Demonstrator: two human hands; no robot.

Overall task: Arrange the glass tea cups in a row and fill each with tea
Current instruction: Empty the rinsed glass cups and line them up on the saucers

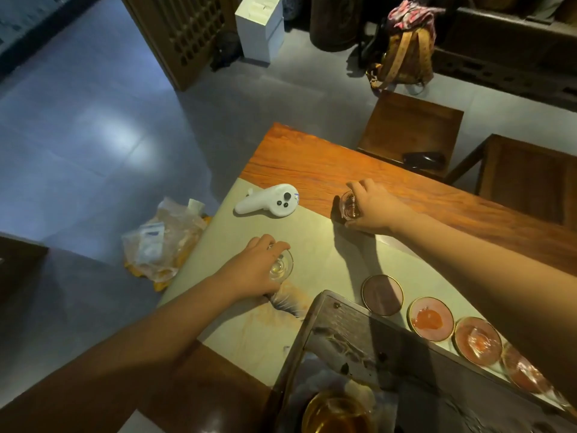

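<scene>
A glass cup [281, 264] is gripped from above by the left hand [254, 270] on the pale table runner [327, 254]; a second glass cup [349, 205], further out at the runner's edge, is clasped by the right hand [371, 207]

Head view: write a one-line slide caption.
Each hand grips a glass cup on the table beside four coasters.

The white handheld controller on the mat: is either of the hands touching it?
No. The white controller lies alone on the mat; the left hand and right hand each hold a glass cup.
</scene>
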